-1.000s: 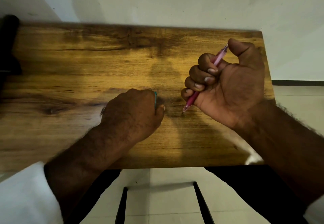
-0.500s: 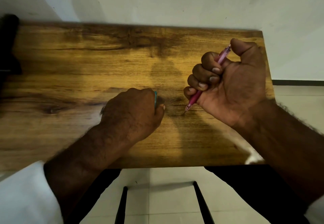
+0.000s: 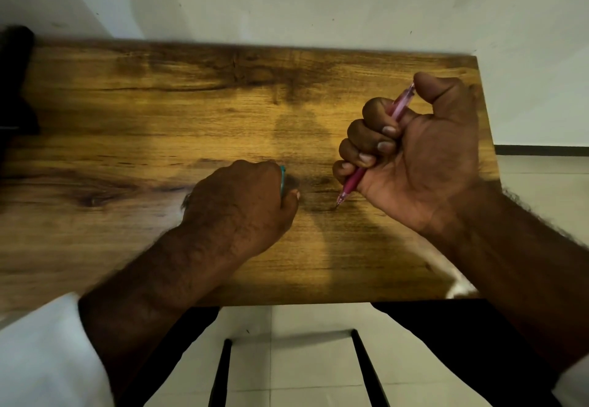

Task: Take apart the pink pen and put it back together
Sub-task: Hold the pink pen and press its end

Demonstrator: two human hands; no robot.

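Observation:
The pink pen [image 3: 402, 104] stands slanted in my right hand [image 3: 414, 155], which is closed in a fist around its barrel. My thumb rests on the pen's top end. Its dark tip [image 3: 338, 204] pokes out below the fist and touches the wooden table [image 3: 159, 113]. My left hand [image 3: 242, 202] lies knuckles-up on the table, a little left of the tip, fingers curled. A thin teal object [image 3: 282, 180] shows at its edge; what it is cannot be told. The left hand's palm side is hidden.
The table's near edge runs just below my wrists, and its right edge lies close to my right hand. A dark object [image 3: 16, 88] stands at the table's far left. White wall behind, tiled floor and black metal legs [image 3: 220, 371] below.
My right hand with the pen has shifted slightly right and down, bringing the tip onto the table. My left hand has stayed where it was.

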